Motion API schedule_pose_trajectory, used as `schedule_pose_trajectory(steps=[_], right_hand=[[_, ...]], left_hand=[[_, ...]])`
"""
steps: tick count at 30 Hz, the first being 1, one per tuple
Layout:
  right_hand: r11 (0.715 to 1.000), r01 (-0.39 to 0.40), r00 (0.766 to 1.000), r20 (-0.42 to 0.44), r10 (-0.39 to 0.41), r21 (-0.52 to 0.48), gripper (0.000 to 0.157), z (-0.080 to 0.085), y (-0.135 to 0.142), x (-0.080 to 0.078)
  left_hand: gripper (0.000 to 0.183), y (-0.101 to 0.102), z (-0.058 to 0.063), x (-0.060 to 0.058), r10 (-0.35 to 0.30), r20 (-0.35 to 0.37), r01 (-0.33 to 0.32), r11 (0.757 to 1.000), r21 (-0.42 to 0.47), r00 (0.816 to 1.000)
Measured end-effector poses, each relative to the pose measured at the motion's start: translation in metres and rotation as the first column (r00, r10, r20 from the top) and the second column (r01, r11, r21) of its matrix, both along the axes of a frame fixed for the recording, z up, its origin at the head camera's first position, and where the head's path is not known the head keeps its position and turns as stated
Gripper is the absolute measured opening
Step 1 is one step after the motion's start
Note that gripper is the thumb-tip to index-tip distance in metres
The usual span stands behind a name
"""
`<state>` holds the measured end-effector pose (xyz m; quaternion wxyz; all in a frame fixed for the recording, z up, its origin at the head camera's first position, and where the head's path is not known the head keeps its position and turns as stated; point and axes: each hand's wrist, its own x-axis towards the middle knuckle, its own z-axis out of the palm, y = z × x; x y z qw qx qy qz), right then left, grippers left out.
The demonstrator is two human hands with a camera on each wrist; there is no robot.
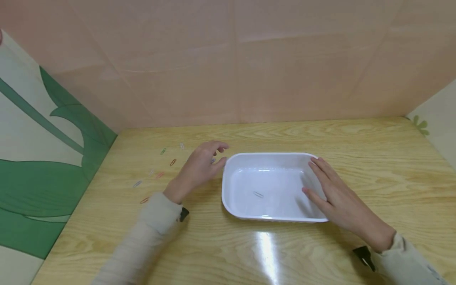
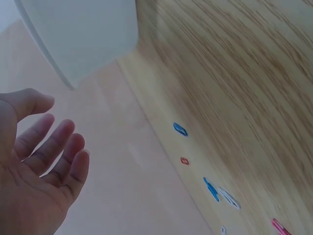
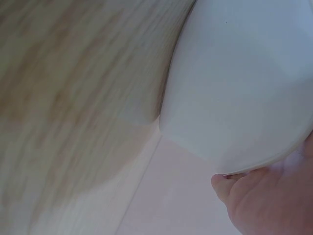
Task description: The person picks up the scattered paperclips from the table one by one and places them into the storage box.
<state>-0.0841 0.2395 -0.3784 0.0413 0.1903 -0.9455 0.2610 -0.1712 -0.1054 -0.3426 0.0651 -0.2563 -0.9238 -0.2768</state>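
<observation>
A white plastic tray (image 1: 270, 219) sits on the wooden table with one pale paper clip (image 1: 258, 194) on its floor. My left hand (image 1: 201, 166) hovers just left of the tray, fingers loosely bent and holding nothing. Partly hidden behind that hand, a blue paper clip (image 1: 213, 160) lies on the table. In the left wrist view, the palm of the left hand (image 2: 36, 181) is bare, with the tray's side (image 2: 93, 39) above it. My right hand (image 1: 335, 196) rests on the tray's right rim, its fingers extended and its thumb over the inside.
Several coloured paper clips lie scattered left of the tray, among them a green clip (image 1: 163, 151), a red clip (image 1: 173, 162) and another red clip (image 1: 144, 200). A pink wall (image 1: 235, 79) stands behind the table (image 1: 213, 253); a green-patterned panel (image 1: 42, 190) borders the left.
</observation>
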Motion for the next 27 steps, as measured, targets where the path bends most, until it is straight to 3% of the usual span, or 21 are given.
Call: schedule_pose_trajectory(steps=[10, 20, 27], right_hand=[[1.000, 0.009, 1.000, 0.014, -0.009, -0.001, 0.073, 0.001, 0.000, 0.001], [1.000, 0.009, 1.000, 0.007, -0.009, -0.001, 0.074, 0.001, 0.000, 0.000], [1.000, 0.005, 1.000, 0.016, -0.005, 0.002, 0.074, 0.001, -0.001, 0.000]], left_hand=[[0.033, -0.013, -0.009, -0.011, 0.041, 0.060, -0.038, 0.998, -0.048, 0.997], [0.033, -0.021, -0.016, -0.019, 0.061, 0.064, -0.056, 0.995, -0.082, 0.996], [0.032, -0.025, -0.020, -0.021, 0.088, 0.117, -0.072, 0.989, -0.133, 0.989]])
